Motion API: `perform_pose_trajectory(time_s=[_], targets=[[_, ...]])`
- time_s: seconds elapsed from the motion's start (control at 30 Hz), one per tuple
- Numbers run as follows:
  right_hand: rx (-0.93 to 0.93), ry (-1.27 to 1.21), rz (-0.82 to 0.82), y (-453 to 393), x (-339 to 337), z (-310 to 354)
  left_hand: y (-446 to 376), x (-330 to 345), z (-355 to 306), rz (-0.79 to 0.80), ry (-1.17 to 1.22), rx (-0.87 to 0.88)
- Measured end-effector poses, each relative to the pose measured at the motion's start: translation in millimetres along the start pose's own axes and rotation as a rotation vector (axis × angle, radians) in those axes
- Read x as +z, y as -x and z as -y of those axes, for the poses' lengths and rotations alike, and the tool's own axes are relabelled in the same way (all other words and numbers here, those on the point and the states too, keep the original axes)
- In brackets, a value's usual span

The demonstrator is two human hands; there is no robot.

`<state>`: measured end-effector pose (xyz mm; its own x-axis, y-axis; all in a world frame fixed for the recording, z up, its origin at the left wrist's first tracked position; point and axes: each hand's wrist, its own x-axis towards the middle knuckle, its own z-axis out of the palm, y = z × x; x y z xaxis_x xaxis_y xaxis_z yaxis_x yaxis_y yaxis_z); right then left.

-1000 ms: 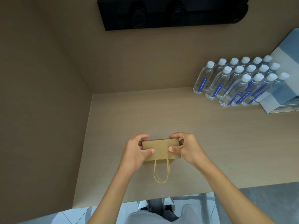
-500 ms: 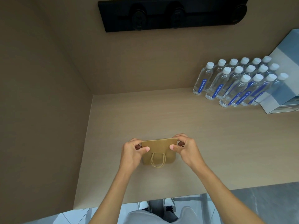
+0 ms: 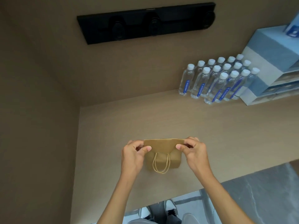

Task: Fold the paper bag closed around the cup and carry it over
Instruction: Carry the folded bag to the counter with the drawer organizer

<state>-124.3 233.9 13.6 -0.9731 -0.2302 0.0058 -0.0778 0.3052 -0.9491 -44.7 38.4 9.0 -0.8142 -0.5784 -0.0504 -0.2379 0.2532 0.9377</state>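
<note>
A small brown paper bag (image 3: 163, 160) stands on the tan counter (image 3: 218, 135), its top flap folded over toward me. Two string handles (image 3: 161, 164) hang down its front face. My left hand (image 3: 135, 155) pinches the left end of the folded flap between thumb and fingers. My right hand (image 3: 193, 152) pinches the right end the same way. The cup is hidden inside the bag.
Several water bottles (image 3: 215, 80) with blue labels stand at the back right, beside stacked blue-and-white boxes (image 3: 271, 65). A black bar (image 3: 145, 21) is mounted on the back wall. A side wall (image 3: 37, 126) closes off the left. The counter's near edge lies just below the bag.
The flap has been folded further down over the bag's front, and the handles now hang against that face. Both hands shifted outward to the flap's ends. The view tilted.
</note>
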Motion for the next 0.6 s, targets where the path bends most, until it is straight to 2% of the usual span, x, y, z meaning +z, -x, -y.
perform_pose_trajectory(time_s=[0.17, 0.27, 0.6], targets=[[0.028, -0.105, -0.199, 24.1, -60.3, 2.1, 10.0, 47.1, -45.0, 0.143, 0.079, 0.093], [0.049, -0.113, -0.345, 45.3, -105.5, -2.5, 21.4, 86.6, -66.7, 0.287, 0.127, 0.137], [0.104, -0.094, -0.822, 153.6, -287.1, -44.2, 120.5, 274.7, -150.2, 0.805, 0.143, 0.306]])
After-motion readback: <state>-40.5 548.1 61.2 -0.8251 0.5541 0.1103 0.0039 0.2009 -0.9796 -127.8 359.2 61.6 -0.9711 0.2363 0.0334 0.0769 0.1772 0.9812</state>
